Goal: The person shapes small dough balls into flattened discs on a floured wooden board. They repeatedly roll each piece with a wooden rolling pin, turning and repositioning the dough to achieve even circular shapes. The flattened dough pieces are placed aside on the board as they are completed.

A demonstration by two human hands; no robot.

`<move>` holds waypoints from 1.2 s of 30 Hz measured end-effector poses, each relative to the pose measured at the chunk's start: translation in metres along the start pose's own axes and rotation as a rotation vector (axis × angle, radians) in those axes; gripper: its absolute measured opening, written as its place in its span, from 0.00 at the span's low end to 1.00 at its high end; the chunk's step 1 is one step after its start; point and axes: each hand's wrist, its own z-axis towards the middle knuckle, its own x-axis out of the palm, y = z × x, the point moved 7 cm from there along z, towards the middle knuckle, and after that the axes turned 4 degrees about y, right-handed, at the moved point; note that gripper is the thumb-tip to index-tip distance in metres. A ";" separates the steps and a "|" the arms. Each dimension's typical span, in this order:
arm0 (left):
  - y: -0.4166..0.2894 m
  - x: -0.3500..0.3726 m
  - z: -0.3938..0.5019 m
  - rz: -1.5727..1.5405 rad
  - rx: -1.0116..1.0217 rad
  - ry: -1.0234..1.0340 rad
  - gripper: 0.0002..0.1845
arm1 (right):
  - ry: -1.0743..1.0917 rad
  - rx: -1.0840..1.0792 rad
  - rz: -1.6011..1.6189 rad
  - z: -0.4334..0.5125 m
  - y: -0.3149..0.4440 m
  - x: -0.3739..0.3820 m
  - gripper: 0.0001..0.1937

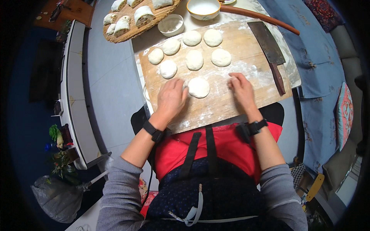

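A round piece of dough (199,87) lies near the middle of a floured wooden board (214,106). Just left of it is my left hand (173,95), fingers bent and slightly blurred; whether its thumb touches the dough I cannot tell. My right hand (241,88) hovers or rests over the board further right, fingers curled, with no object visible in it. Several more dough rounds lie beyond, among them one at the centre (194,60), one to the right (221,57) and one to the left (168,69). A cleaver (268,46) with a wooden handle lies along the board's right side.
Behind the board stand a small bowl of flour-like powder (171,25) and a larger white bowl (203,8). A woven tray (130,36) with filled dough rolls is at the upper left. A long wooden rod (260,18) lies at the back right.
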 end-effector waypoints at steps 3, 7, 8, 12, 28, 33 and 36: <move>-0.038 0.017 0.029 0.140 0.312 -0.109 0.31 | -0.158 -0.239 -0.286 -0.017 0.021 -0.062 0.12; -0.056 0.047 0.058 0.126 0.533 -0.052 0.36 | -0.253 -0.154 -0.303 -0.034 0.031 -0.122 0.12; -0.054 0.056 0.062 0.171 0.491 0.001 0.37 | -0.242 -0.091 -0.265 -0.036 0.029 -0.129 0.11; -0.054 0.063 0.057 0.153 0.498 0.029 0.41 | -0.208 -0.031 -0.207 -0.034 0.034 -0.132 0.10; -0.055 0.049 0.064 0.213 0.591 0.143 0.38 | -0.131 -0.375 -1.392 0.255 0.112 -0.222 0.09; -0.050 0.057 0.073 0.088 0.596 0.198 0.39 | 0.106 -0.333 -1.417 0.341 0.077 -0.213 0.13; -0.046 0.059 0.072 0.071 0.570 0.177 0.40 | 0.209 -0.164 -1.490 0.371 0.062 -0.229 0.14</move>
